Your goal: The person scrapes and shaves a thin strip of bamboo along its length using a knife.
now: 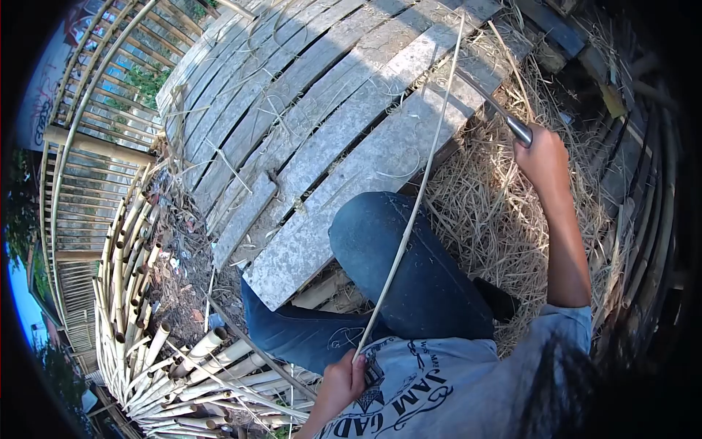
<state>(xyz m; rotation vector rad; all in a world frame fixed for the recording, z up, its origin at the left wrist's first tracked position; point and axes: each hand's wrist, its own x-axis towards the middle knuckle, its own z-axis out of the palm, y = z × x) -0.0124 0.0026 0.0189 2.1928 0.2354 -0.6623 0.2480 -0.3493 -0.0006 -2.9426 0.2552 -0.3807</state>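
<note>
My left hand (342,382), low in the view by my shirt, is closed round the lower end of a long thin bamboo strip (409,227). The strip runs up across my knee and over the edge of the wooden slat platform (344,175). My right hand (542,155), at the right above the straw-like shavings, is wrapped round the metal handle of a knife (519,132). Its dark blade points up and left over the platform's edge. The knife and the strip are apart.
Cut bamboo poles (212,340) lie in a heap at the lower left. A bamboo fence (95,154) stands at the upper left. Shavings (475,219) cover the ground right of my legs. A short loose board (245,219) rests on the platform's left side.
</note>
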